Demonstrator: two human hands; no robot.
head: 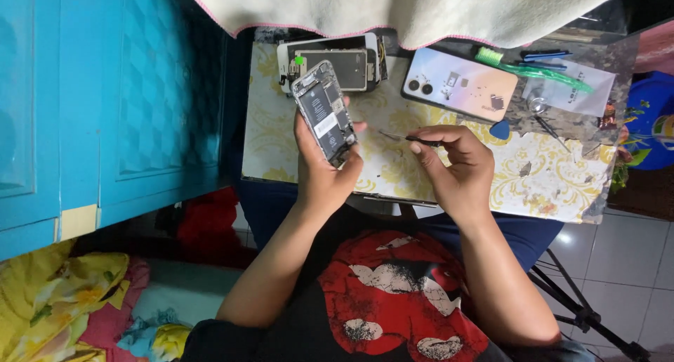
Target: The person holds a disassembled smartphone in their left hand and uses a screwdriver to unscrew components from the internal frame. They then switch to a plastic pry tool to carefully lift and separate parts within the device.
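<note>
The left hand (324, 171) is wrapped around the lower end of an opened phone (324, 113), holding it up above the near part of the counter (562, 186) with its insides facing up: battery, small boards and flex parts show. The phone's long axis runs away from the person, tilted a little to the left at the far end, so its top points toward the back of the counter. The right hand (456, 167) sits just to the right of it, fingers pinched shut on thin tweezers (401, 136), whose tips point left toward the lower right edge of the phone and stop a short way from it, not touching. So the phone lies to the left of the tweezers, level with them, and the gap between the two is bare; nothing stands between tips and phone. The right hand is the free, working one; the left only grips. Behind the held phone, flat on the counter, lie a screen panel with more parts (344, 63), partly hidden by the phone's top end. Further right lies a pale phone back (460, 85), cameras to the left, and beyond it a green brush (530, 69), a blue pick (500, 130) and some small tools on a paper slip. A cream cloth (421, 7) hangs over the far edge. A blue cabinet (112, 102) stands to the left, well apart from the hands.
</note>
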